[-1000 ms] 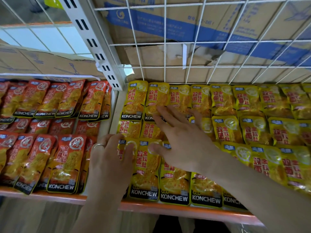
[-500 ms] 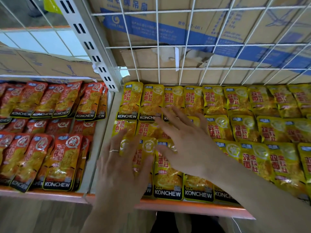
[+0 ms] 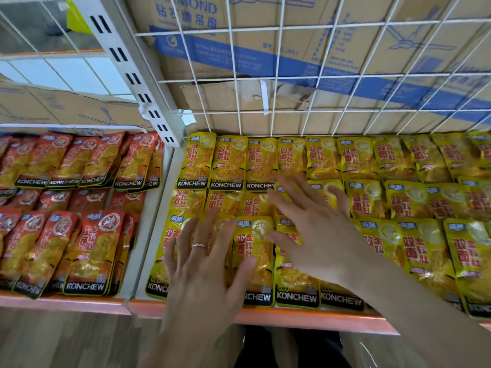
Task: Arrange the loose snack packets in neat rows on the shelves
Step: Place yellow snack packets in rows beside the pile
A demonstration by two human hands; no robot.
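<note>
The left hand (image 3: 202,264) has uncurled: its fingers (image 3: 199,252) lie wide on the yellow packets (image 3: 255,251) just behind the shelf lip (image 3: 292,318). The right hand (image 3: 313,235), equally spread, covers the next row back; smoothing, not gripping.

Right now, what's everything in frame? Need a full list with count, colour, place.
yellow foil snack packets: dozens (overlaps hide the exact count), yellow with red print, three overlapping rows on the right shelf
red foil snack packets: dozens, red-orange, three rows on the left shelf
orange shelf front edge: two sections, orange, along the front below both packet groups
white slotted metal upright: one, white, between the two shelves
white wire grid panel: one, white, behind the yellow packets
brown cardboard boxes: at least two, brown with blue print, behind the grid and at back left
silver ring: one, silver, on a left-hand finger
left hand: one, fingers spread on front-row yellow packets
right hand: one, fingers spread over middle-row yellow packets
</note>
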